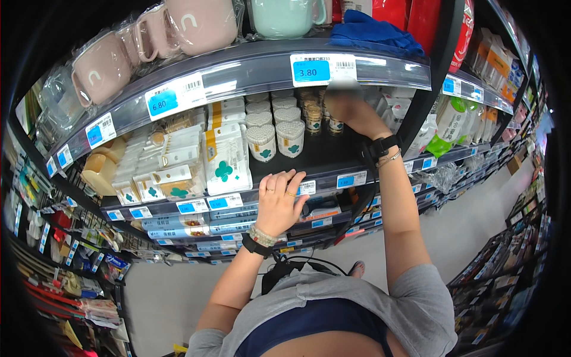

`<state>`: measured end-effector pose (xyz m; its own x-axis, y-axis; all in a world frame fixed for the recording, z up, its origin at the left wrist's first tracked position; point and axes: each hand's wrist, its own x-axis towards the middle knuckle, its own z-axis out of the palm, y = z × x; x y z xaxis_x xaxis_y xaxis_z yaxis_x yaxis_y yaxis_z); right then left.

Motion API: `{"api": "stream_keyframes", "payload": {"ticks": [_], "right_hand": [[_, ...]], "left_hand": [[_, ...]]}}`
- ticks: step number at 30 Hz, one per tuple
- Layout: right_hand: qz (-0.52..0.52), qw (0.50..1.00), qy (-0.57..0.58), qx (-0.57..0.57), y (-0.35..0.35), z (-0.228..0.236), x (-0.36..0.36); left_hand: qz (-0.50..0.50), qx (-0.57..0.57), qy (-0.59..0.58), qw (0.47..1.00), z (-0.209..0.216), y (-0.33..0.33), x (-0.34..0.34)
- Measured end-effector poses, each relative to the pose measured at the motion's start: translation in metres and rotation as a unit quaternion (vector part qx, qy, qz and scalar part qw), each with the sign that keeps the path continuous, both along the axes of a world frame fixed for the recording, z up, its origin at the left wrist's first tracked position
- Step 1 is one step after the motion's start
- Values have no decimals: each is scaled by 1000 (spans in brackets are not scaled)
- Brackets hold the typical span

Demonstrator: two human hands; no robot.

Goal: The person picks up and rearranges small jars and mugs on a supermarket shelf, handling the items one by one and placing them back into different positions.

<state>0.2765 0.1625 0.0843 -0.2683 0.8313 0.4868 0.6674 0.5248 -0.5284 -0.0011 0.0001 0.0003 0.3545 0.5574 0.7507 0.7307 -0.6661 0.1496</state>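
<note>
My left hand (282, 199) rests on the front edge of a dark shelf (321, 156), its fingers stretched out over the price labels and holding nothing. Deeper in that shelf, my right hand (351, 112) reaches in below the upper shelf's lip; a blur smears its fingers, so what they hold, if anything, cannot be seen. Closest to it stand small round jars (313, 119) of what look like toothpicks, in rows. To their left are rows of heart-shaped tubs of cotton swabs (291, 138) with green marks. White flat packets (225, 163) stand further left.
Overhead, the upper shelf bears pink mugs (202, 24), a mint mug (282, 18) and a crumpled blue cloth (376, 34). A black upright post (427, 98) rises right of my right arm. Blue boxes (175, 223) lie one level down. Grey floor (160, 297) shows below.
</note>
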Motion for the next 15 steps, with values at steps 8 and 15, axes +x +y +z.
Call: {"api": "stream_keyframes", "payload": {"ticks": [8, 15], "right_hand": [[2, 998, 26, -54, 11, -3, -1], [-14, 999, -2, -29, 12, 0, -1]], "left_hand": [[3, -2, 5, 1000, 0, 0, 1], [4, 2, 3, 1000, 0, 1, 2]]}}
